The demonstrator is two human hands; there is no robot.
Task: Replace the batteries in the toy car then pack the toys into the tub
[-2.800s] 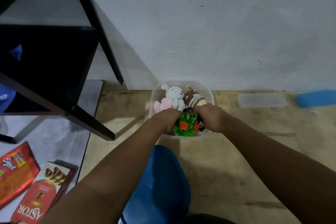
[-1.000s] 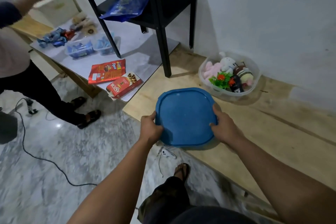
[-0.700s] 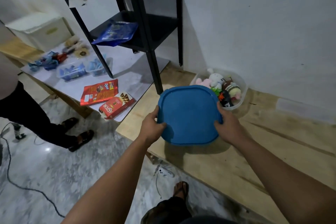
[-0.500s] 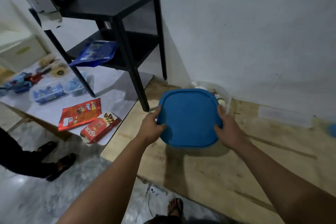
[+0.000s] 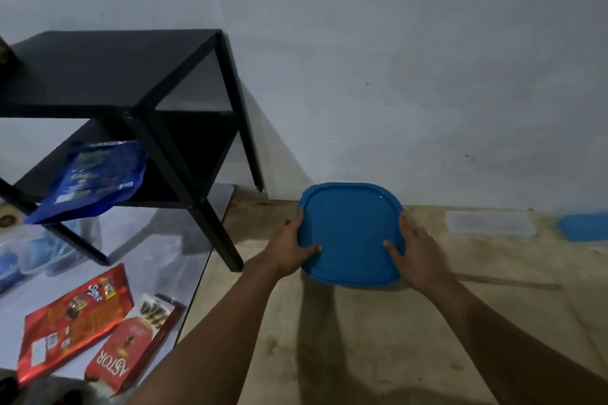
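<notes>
Lid (image 5: pixel 350 233), blue and square with rounded corners, is gripped at its two side edges by both hands and held over the wooden table (image 5: pixel 378 339), close to the white wall (image 5: pixel 394 59). The left hand (image 5: pixel 289 248) clamps the left edge, thumb lying on the top face and fingers curled under the rim. The right hand (image 5: pixel 416 250) clamps the right edge the same way, thumb on top and fingers along the rim. The lid tilts a little toward the camera and hides whatever lies beneath it; the tub and the toys cannot be seen here. Both forearms reach in from the bottom of the head view and throw dark shadows on the wood.

To the right, by the wall, a clear lid (image 5: pixel 490 222) lies flat on the table, and just beyond it the corner of another blue piece (image 5: pixel 585 227) shows at the frame edge. To the left stands a black shelf (image 5: pixel 108 72) with a blue bag (image 5: pixel 92 181) on its lower level. In front of it, on a pale sheet (image 5: pixel 148 256), lie a red bag (image 5: pixel 72 319) and a red box (image 5: pixel 131 342) marked ASTOR, side by side.
</notes>
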